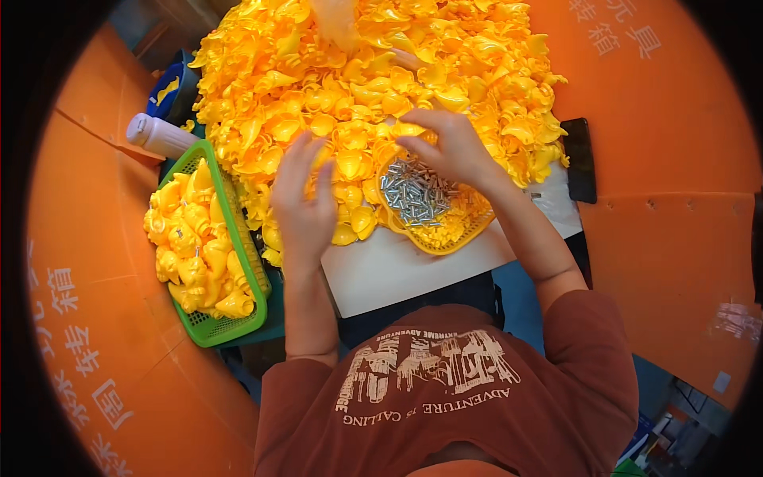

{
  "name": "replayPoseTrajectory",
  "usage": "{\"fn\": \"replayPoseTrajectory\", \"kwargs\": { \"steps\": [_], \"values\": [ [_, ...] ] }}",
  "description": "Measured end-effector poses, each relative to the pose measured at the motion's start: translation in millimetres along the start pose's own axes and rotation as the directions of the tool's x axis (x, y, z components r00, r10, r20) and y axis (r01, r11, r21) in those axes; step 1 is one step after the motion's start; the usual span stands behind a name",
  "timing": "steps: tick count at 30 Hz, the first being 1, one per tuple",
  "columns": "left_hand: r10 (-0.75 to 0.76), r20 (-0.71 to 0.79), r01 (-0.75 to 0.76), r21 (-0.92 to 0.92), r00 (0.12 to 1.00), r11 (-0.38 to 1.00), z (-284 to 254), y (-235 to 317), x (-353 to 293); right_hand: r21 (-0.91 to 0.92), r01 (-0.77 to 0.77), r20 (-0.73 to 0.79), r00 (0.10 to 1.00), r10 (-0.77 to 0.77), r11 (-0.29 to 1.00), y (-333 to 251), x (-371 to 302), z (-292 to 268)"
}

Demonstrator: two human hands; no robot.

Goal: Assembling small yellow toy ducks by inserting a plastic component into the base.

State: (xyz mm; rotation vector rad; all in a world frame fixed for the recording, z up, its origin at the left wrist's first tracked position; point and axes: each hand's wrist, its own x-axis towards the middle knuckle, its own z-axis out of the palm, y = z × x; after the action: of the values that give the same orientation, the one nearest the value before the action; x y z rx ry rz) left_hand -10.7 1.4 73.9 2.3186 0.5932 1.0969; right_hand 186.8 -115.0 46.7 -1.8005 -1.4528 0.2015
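My left hand [304, 203] hovers over the near left part of a heap of glossy yellow plastic shell pieces [350, 143]. Its fingers are apart and I see nothing in them. Past the far rim of a yellow basket [442, 250] is my right hand [453, 147], with thumb and forefinger spread over the shells. No piece shows between them. That basket holds short silver metal pins or screws [413, 195], a few copper-coloured ones, and small yellow plastic bits [449, 226].
On the left, a green basket [258, 310] holds bulbous yellow plastic parts. Behind it are a pale bottle [163, 135] and a blue tub [184, 91]. A dark phone [580, 159] lies at right. Another person's blurred hand [338, 24] reaches over the heap's far side. Orange panels [668, 135] flank the white tabletop [397, 266].
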Motion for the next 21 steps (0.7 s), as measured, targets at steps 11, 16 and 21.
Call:
{"fn": "replayPoseTrajectory", "kwargs": {
  "steps": [11, 16, 21],
  "values": [
    [-0.068, -0.246, 0.010, -0.232, 0.967, 0.973, 59, -35, -33, -0.844, 0.036, 0.079, 0.995, 0.057, 0.536, 54, 74, -8],
    [-0.274, -0.143, 0.164, -0.518, 0.951, 0.840, 67, -34, -30, -0.870, 0.136, 0.084, 0.988, -0.129, 0.474, 57, 97, -26],
    [-0.269, 0.015, 0.194, -0.734, 0.963, 0.650, 66, -27, -39, -0.296, 0.225, 0.163, 0.970, -0.183, 0.928, -31, 44, 5]
  ]
}}
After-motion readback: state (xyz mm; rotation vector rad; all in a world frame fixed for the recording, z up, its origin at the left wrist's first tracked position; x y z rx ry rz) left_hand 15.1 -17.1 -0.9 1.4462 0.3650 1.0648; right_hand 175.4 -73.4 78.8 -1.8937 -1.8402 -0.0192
